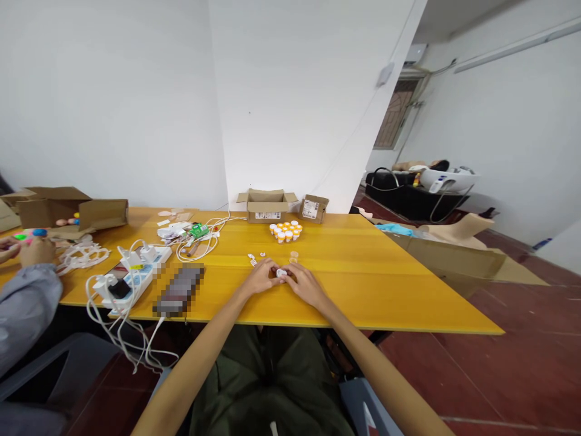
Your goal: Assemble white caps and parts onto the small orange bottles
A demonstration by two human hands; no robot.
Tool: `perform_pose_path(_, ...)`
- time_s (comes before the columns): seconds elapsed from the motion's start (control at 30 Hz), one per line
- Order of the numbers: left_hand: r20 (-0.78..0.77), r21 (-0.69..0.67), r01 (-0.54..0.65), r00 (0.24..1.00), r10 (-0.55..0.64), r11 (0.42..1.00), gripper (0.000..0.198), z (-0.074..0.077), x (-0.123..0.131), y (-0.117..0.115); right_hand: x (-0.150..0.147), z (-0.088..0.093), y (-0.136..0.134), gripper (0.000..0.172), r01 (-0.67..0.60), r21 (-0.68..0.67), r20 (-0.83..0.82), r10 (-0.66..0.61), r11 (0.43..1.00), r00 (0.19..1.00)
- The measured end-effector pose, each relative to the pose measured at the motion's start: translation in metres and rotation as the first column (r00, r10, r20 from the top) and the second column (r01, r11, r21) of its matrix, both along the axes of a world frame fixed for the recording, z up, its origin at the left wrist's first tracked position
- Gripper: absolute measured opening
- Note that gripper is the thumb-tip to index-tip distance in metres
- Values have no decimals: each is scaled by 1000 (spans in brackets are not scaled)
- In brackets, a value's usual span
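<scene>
Between both hands, just above the table (pixel 390 278), is a small white round cap (pixel 281 273). My left hand (pixel 263 275) pinches it from the left, while the fingers of my right hand (pixel 305 284) close on its right side. Just beyond my right fingers stands a small see-through cup (pixel 294 255). Some small white pieces (pixel 252 260) lie past my left hand. Farther back, several little orange jars with white lids (pixel 285 231) stand in a tight cluster.
Behind the jars are an open cardboard box (pixel 267 206) and a smaller box (pixel 314 209). Left of me lie a phone (pixel 180 290), a power strip (pixel 152 272) and looping white cables. Another person's sleeved arm (pixel 31 297) works at far left, near an open carton (pixel 49 209).
</scene>
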State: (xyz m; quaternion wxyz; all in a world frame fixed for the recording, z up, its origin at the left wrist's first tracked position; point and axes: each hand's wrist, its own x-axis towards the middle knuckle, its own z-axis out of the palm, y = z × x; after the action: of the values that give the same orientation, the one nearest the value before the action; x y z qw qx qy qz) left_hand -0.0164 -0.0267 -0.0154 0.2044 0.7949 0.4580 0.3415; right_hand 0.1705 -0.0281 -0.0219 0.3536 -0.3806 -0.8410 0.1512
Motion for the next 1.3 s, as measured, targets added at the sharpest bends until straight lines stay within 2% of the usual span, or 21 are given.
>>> perform_pose_path(0.8,-32,26,13,999,-12,1000,15,-1,-2,1,0,2,0,15,-24,10,-8,24,1000,1000)
perform_pose_path(1.3,18,18,8,1000,-9,1000,15,-2,-2,2,1,2,1,17,-16,-3,-32,16,1000,999)
